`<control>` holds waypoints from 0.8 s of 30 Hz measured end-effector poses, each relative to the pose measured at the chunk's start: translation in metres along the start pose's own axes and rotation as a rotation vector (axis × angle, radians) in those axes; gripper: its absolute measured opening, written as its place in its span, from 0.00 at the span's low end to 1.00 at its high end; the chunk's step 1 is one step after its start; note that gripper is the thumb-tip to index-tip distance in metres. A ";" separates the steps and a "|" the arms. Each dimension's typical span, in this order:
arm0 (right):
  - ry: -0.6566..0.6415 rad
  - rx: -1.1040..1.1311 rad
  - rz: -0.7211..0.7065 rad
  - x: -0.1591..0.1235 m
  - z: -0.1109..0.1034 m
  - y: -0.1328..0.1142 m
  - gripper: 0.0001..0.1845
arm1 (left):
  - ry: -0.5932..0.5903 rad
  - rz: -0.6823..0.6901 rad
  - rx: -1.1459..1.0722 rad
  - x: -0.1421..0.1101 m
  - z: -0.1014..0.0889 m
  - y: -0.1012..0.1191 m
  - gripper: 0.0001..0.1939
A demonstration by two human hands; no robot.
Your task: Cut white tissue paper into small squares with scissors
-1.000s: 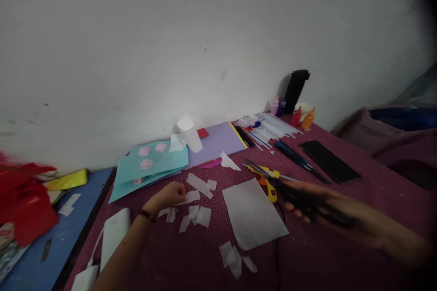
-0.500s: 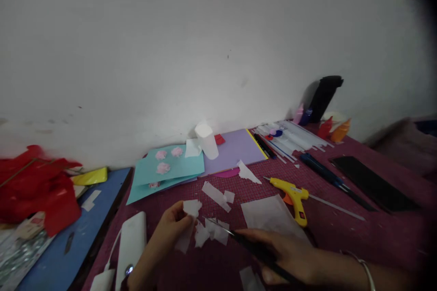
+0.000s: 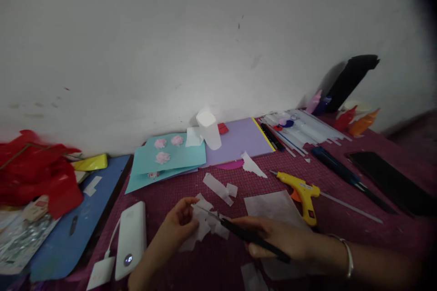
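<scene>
My left hand (image 3: 180, 223) is closed in a pinch on a small white paper piece (image 3: 204, 202) above the table. My right hand (image 3: 273, 238) grips a slim black-handled tool (image 3: 254, 238) with a thin metal tip, whose exact kind I cannot make out. Its tip points left and reaches the paper close to my left fingertips. Several torn or cut paper scraps (image 3: 221, 232) lie under and around the tip. A larger pale translucent sheet (image 3: 262, 204) lies partly beneath my right hand. Another strip (image 3: 218, 187) rests just beyond.
A yellow glue gun (image 3: 303, 191) lies to the right, near a blue-handled tool (image 3: 334, 163) and a black phone-like slab (image 3: 389, 179). Pink paper flowers (image 3: 163, 158) sit on turquoise card (image 3: 184, 157). A white cup (image 3: 210, 132) leans behind. A power bank (image 3: 131, 236) is at left.
The camera view has shifted slightly. My left hand and the tool's tip have come together, and the tip now meets the paper at my left fingers.
</scene>
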State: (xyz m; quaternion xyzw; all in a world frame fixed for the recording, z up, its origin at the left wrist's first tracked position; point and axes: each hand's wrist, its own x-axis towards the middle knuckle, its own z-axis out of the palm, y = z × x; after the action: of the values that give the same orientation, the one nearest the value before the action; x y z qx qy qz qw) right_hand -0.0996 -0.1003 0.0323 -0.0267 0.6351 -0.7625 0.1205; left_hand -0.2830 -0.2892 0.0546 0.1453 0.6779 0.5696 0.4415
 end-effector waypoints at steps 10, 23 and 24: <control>0.046 0.100 0.109 0.002 0.004 -0.002 0.34 | 0.036 0.004 -0.040 0.004 0.005 0.000 0.27; 0.117 0.183 0.154 0.005 0.008 0.002 0.30 | 0.040 -0.040 -0.168 0.001 0.000 -0.005 0.29; 0.121 0.187 0.147 0.005 0.008 0.002 0.31 | 0.038 -0.081 -0.199 -0.003 -0.003 -0.007 0.27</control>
State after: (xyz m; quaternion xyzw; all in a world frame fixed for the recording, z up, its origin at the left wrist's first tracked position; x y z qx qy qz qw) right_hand -0.1030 -0.1095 0.0317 0.0770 0.5678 -0.8076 0.1394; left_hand -0.2810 -0.2958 0.0493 0.0624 0.6316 0.6183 0.4635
